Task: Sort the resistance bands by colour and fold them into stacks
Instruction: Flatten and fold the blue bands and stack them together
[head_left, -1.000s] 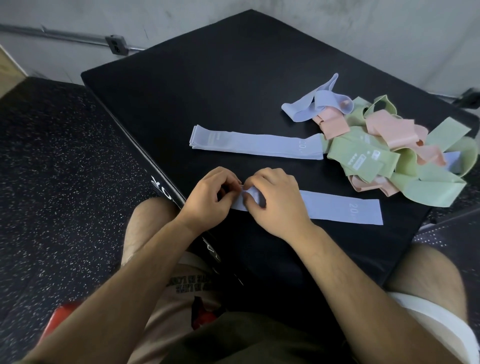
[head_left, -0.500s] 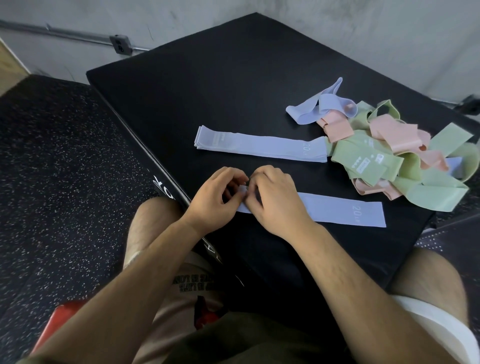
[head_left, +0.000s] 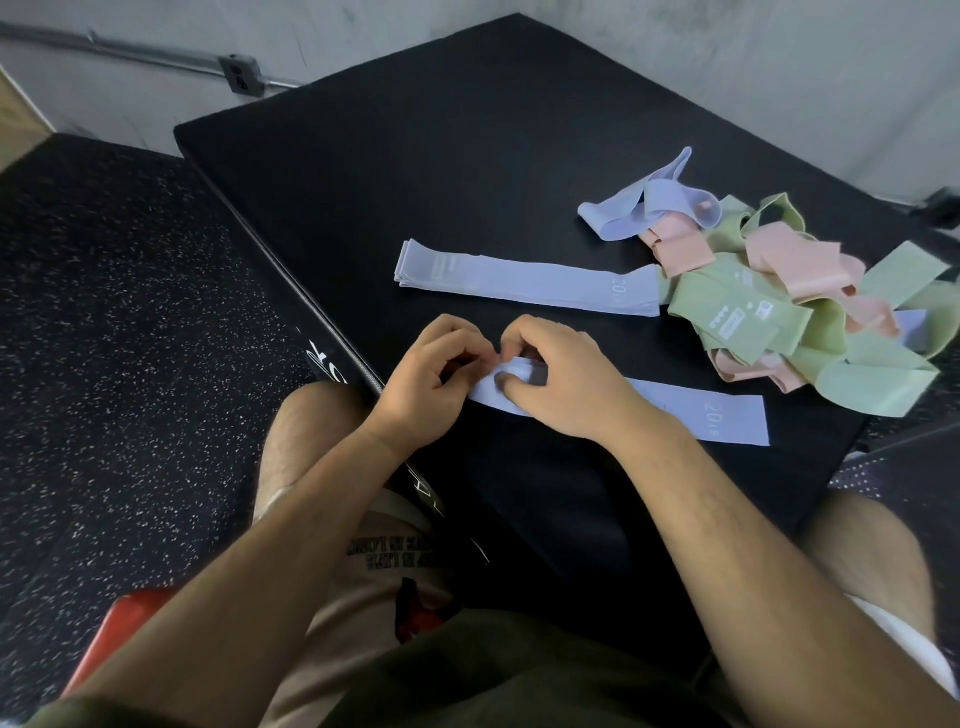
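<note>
Currently, a lilac band (head_left: 675, 410) is laid flat along the near edge of the black surface (head_left: 467, 156), with its left end turned up into a small fold between the two hands. That end is pinched by the curled fingers (head_left: 460, 338) of the left hand (head_left: 426, 384), which are drawn together at its edge, though the exact contact is partly hidden. The fold is gripped by the right hand (head_left: 566, 384): its thumb is pressed onto the band and the other fingers are curled over the top. The rest of the band is stretched out to the right, free of both hands. Beyond it, a flat stack of lilac bands (head_left: 524, 283) is laid, its right end touching a tangled pile of green, pink and lilac bands (head_left: 779, 312).
</note>
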